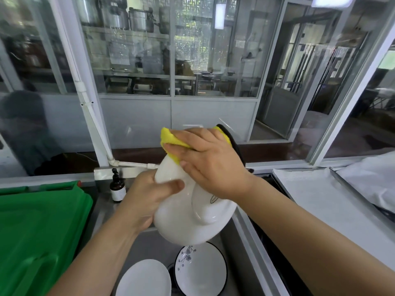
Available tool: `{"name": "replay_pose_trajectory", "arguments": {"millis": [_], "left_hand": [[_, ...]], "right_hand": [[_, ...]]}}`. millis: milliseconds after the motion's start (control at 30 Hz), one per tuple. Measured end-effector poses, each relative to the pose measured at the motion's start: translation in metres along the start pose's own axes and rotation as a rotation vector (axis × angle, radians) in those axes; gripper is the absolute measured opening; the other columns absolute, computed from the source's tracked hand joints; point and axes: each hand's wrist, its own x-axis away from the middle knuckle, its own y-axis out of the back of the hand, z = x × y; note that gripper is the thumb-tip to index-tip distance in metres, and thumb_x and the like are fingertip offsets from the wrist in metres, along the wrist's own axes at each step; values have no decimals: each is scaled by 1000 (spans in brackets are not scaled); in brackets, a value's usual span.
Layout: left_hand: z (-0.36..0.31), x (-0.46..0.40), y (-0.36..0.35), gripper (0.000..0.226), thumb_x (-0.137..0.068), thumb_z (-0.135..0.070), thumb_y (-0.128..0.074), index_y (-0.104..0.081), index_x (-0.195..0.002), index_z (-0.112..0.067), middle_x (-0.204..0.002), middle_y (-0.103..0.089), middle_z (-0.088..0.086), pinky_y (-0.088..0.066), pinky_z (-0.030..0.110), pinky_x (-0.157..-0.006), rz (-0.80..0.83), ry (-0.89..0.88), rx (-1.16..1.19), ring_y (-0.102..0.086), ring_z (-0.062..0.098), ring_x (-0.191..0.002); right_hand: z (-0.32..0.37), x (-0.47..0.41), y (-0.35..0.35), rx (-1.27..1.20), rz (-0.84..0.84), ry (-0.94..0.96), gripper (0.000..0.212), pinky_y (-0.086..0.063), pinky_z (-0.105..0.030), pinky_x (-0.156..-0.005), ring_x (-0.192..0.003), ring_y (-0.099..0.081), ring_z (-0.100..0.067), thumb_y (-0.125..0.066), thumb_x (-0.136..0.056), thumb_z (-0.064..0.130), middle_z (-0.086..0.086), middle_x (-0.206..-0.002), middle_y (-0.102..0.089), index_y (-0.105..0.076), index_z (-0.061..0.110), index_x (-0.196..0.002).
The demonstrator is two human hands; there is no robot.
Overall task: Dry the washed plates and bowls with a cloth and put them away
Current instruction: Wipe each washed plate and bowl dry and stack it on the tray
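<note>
Glass partition walls [136, 50], metal shelves with pots [119, 30] behind, green bin lid [38, 227], steel counter [320, 201]

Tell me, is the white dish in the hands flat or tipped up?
Tipped up. The white dish stands nearly on edge; the left hand grips its rim, and the right hand presses the yellow cloth against it.
</note>
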Motion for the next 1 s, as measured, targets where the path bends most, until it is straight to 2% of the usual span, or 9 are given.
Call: {"name": "replay_pose_trajectory", "arguments": {"millis": [167, 300, 400, 533, 633, 767, 833, 900, 1000], "left_hand": [[-4, -1, 15, 15, -60, -9, -72, -74, -75, -7, -80, -74, 14, -57, 33, -58, 14, -7, -14, -71, 26, -69], [-5, 0, 33, 20, -60, -12, -72, -74, -79, -7, -85, -74, 16, -58, 41, -64, 9, -19, -42, -71, 30, -75], [-5, -4, 47, 18, -60, -11, -71, -76, -78, -11, -84, -74, 15, -59, 38, -60, 13, -26, 22, -71, 28, -73], [3, -14, 62, 18, -60, -11, -69, -77, -75, -17, -83, -75, 10, -58, 37, -56, -47, -15, 129, -72, 26, -73], [12, -23, 63, 19, -62, -10, -67, -76, -79, -14, -82, -75, 6, -57, 33, -56, -134, -15, 242, -72, 21, -73], [25, -37, 55, 26, -71, -9, -66, -67, -97, -12, -86, -76, 2, -57, 30, -60, -262, -28, 357, -72, 16, -78], [31, -43, 47, 34, -71, -11, -67, -66, -105, -10, -94, -75, 5, -59, 35, -67, -307, -5, 400, -71, 19, -86], [37, -49, 36, 42, -73, -13, -68, -63, -114, -7, -104, -73, 9, -58, 39, -73, -350, 29, 441, -70, 24, -93], [50, -57, 13, 26, -86, -11, -61, -63, -111, -7, -97, -74, 9, -58, 34, -63, -385, 72, 492, -71, 24, -87]], "right_hand": [[-15, -4, -14, -247, -91, -322, 37, -38, -41, -94, -111, -50, -24, -41, -96, 24, 2, -130, -55, -61, 21, -127], [-28, 6, -38, -555, -179, -646, 37, -30, -15, -101, -119, -47, -10, -36, -96, 28, 15, -121, -54, -62, 30, -123], [-26, 20, -54, -719, -248, -850, 37, -28, -10, -101, -120, -45, 4, -36, -94, 31, 22, -120, -53, -59, 38, -122], [-10, 45, -74, -730, -266, -1012, 44, -19, 2, -96, -117, -34, 23, -33, -94, 38, 32, -126, -39, -43, 41, -136], [11, 64, -89, -652, -196, -1044, 49, -10, -12, -108, -132, -23, 6, -31, -93, 43, 22, -146, -27, -24, 46, -141], [51, 84, -108, -395, -88, -976, 59, 0, -6, -104, -124, -16, -5, -29, -91, 51, 15, -154, -15, -10, 43, -146], [67, 91, -114, -281, -103, -936, 57, -8, -16, -107, -120, -22, -14, -31, -94, 45, 7, -153, -21, -14, 35, -148], [74, 97, -116, -173, -147, -880, 53, -18, -25, -106, -114, -33, -23, -37, -96, 34, -4, -150, -31, -30, 21, -148], [80, 104, -115, -50, -166, -667, 47, -35, -38, -98, -106, -45, -28, -46, -93, 22, -7, -147, -40, -44, 16, -139]]}}
